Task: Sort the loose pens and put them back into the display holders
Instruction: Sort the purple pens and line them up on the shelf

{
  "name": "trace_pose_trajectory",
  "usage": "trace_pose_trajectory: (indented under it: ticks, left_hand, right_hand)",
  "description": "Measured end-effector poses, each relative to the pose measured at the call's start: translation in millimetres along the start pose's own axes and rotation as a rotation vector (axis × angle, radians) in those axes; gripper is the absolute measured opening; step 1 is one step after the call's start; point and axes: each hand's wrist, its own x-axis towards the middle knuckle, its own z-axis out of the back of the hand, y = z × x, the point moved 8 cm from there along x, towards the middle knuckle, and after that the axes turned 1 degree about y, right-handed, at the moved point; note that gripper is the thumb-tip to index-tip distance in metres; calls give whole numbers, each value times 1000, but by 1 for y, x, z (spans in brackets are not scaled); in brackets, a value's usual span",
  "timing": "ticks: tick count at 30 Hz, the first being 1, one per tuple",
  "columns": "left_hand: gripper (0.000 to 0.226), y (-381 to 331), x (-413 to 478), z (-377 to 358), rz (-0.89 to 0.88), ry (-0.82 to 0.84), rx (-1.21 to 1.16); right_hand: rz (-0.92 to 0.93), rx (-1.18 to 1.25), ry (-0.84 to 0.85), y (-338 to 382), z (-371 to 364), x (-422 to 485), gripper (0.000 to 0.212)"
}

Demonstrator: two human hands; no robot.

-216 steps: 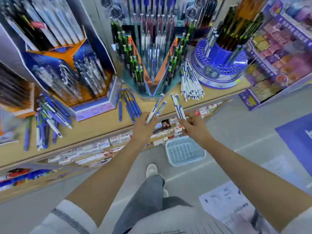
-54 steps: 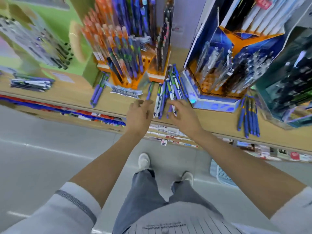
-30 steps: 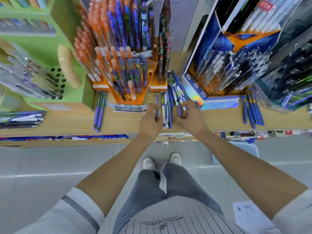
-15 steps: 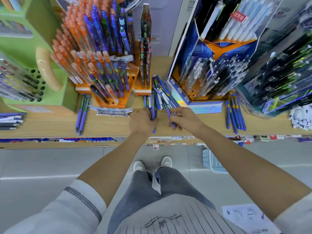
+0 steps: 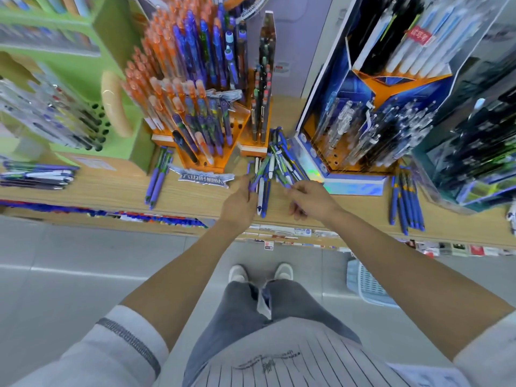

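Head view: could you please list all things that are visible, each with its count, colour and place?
shelf: one, light wood, across the middle.
loose pens: a pile, count unclear, blue, white and green, on the shelf between two holders.
orange holder: one, orange, behind the pile to the left.
blue holder: one, blue and orange, right of the pile.
green holder: one, green, far left.
dark holder: one, teal and black, far right.
pen pair: two, blue, lying left of the orange holder.
pen row: several, blue, lying right of the blue holder.
basket: one, pale blue, floor at right.
shoes: two, white, floor.
left hand: pinches pens at the pile's left.
right hand: pinches pens at its right.
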Motion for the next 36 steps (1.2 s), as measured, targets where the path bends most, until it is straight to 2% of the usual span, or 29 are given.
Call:
trace_pose_trajectory:
  ticks: [2,3,6,10,14,17,22,28,31,36]
  left_hand:
    - [53,4,1,-4,9,25,-12]
    - [50,6,3,-6,31,43,-46]
    - [24,8,7,-15,82,110,-213]
    - [9,0,6,-16,116,116,-383]
    - [20,-7,7,-23,134,189,-435]
    - [10,-10,7,-23,152,198,-430]
    - [15,4,1,-20,139,229,-412]
    - [27,20,-15,-9,85,182,-521]
    - [22,25,-28,0,44,154,-572]
    - [20,50,-52,21,-34,18,-631]
  right_hand:
    - [-19,-8,9,-2,0,-1,24]
    - [-31,-16,34,-3,-3,-1,24]
    - [-29,-19,93,-5,-10,-4,22]
    - [-28,-1,88,-10,-9,-8,17]
    - [2,22,17,-13,0,-12,14]
    - [25,66,-35,-13,5,-15,12]
    - [68,148,-140,-11,11,-17,14]
    - [155,180,-122,-3,-9,-20,11]
    - [180,188,-118,3,-25,-21,17]
    - [281,106,-20,24,-55,-32,14]
